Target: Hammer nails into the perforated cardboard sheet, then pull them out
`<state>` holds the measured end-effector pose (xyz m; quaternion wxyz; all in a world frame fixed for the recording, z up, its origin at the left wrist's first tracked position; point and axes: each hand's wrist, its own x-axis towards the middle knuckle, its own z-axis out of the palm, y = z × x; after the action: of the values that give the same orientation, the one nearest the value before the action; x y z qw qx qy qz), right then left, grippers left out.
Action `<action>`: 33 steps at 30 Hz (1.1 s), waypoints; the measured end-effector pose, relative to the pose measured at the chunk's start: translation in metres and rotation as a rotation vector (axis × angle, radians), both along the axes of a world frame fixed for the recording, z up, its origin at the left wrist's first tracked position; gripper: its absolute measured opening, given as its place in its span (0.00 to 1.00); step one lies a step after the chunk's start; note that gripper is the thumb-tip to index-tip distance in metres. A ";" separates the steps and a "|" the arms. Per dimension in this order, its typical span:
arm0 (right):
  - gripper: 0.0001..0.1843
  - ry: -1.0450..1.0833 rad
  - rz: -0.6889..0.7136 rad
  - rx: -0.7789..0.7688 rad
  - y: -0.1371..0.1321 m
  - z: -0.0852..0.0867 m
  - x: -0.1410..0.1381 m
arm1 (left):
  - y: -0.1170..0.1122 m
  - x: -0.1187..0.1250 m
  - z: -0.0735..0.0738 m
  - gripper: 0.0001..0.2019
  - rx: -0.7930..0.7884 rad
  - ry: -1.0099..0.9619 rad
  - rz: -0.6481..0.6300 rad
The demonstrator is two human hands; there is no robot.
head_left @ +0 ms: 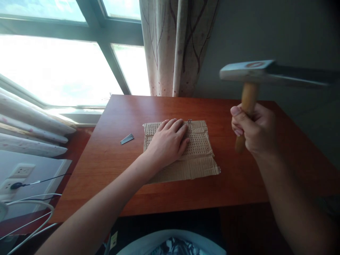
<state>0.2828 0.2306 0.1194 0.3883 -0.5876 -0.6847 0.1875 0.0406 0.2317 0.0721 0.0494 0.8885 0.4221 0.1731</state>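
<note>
My right hand [255, 127] is wrapped round the wooden handle of a hammer [244, 72], raised above the right side of the table. The hammer's metal head lies roughly level, and its far end is smeared by motion. My left hand [171, 138] rests flat on a piece of brown cardboard [183, 168] dotted with rows of small holes. Just past its fingertips, at the cardboard's far edge, are some small dark bits [189, 121] too small to make out. Several nails [127, 139] lie side by side on the table, left of the cardboard.
The reddish-brown wooden table [119, 184] stands before a bright window [53, 71] and a patterned curtain [162, 46]. At the lower left, cables [39, 205] hang near a wall socket [22, 171]. A white-rimmed container [170, 235] with shiny contents sits below the near edge.
</note>
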 end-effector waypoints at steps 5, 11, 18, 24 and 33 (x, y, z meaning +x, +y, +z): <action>0.25 0.308 -0.081 0.064 0.005 -0.012 -0.005 | 0.000 0.000 0.000 0.21 0.001 0.009 0.003; 0.29 0.292 -0.132 -0.007 0.003 -0.026 -0.003 | 0.000 0.001 0.002 0.22 0.006 0.023 -0.003; 0.26 0.565 -0.021 0.159 0.004 -0.042 0.002 | 0.000 0.001 0.000 0.21 0.015 0.025 0.000; 0.31 0.790 0.093 0.157 0.005 -0.047 0.009 | 0.000 0.002 0.003 0.21 0.022 0.065 -0.009; 0.32 0.821 0.020 0.182 0.002 -0.047 0.006 | 0.002 0.004 0.013 0.20 0.015 0.095 -0.003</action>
<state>0.2887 0.2330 0.0725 0.6774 -0.4205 -0.4927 0.3485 0.0447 0.2333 0.0846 0.0229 0.8968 0.4211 0.1337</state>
